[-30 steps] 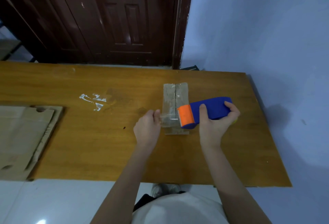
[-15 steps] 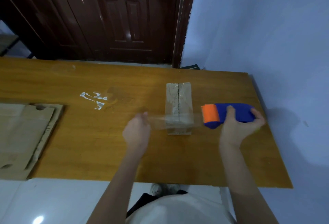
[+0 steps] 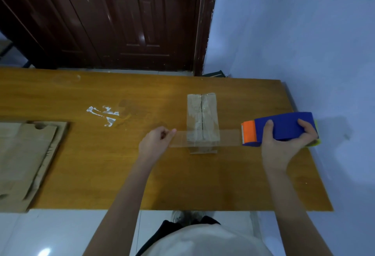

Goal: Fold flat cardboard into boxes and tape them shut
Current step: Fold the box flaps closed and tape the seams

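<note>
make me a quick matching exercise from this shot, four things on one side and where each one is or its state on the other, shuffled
Things:
1. tape dispenser
2. clear tape strip
3. flat cardboard sheets
4. small cardboard box

Places or states:
A. lying at the table's left end
B. gripped in the right hand
C. standing on the table between the two hands
D. stretched from the left hand across the box to the dispenser

Pairs: 1-B, 2-D, 3-A, 4-C

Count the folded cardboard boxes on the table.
1: the folded box stands mid-table between both hands. The flat cardboard at the table's left edge is unfolded.
</note>
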Tool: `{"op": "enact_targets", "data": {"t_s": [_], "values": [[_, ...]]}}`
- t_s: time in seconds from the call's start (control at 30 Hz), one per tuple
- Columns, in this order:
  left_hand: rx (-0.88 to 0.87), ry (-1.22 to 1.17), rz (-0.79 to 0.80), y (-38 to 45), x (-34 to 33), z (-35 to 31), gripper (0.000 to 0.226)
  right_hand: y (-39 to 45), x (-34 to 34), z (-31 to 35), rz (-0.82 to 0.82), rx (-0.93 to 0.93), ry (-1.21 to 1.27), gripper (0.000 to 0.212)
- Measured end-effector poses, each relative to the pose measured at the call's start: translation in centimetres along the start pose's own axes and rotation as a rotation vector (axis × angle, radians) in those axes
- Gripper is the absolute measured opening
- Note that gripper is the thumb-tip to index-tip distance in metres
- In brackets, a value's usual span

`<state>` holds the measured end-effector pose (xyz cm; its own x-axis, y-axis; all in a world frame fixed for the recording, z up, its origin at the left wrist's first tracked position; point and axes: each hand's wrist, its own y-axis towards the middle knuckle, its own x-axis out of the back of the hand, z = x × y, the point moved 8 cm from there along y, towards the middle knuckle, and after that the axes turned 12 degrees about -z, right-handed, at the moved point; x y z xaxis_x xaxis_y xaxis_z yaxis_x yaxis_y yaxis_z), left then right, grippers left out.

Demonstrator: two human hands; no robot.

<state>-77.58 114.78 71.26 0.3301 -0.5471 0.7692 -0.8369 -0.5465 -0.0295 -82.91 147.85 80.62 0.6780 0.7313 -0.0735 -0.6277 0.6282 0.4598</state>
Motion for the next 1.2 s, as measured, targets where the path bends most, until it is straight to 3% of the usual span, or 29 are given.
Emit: {"op": "enact_targets", "data": {"t_s": [0.33, 0.8, 1.2], "values": [[0.001, 0.028, -0.022, 0.4, -0.9, 1.5, 0.04, -0.9, -1.8, -0.3, 0.165, 0.009, 0.027, 0.06], [0.007, 0.04, -0.029, 0.9, -1.0, 2.4, 0.037, -1.6, -2.0, -0.3, 0.193, 0.072, 0.005, 0.063], [0.001, 0.097, -0.024, 1.3, -2.2, 3.0, 0.038, -2.7, -2.7, -2.6, 0.268, 0.0, -0.114, 0.058]]}}
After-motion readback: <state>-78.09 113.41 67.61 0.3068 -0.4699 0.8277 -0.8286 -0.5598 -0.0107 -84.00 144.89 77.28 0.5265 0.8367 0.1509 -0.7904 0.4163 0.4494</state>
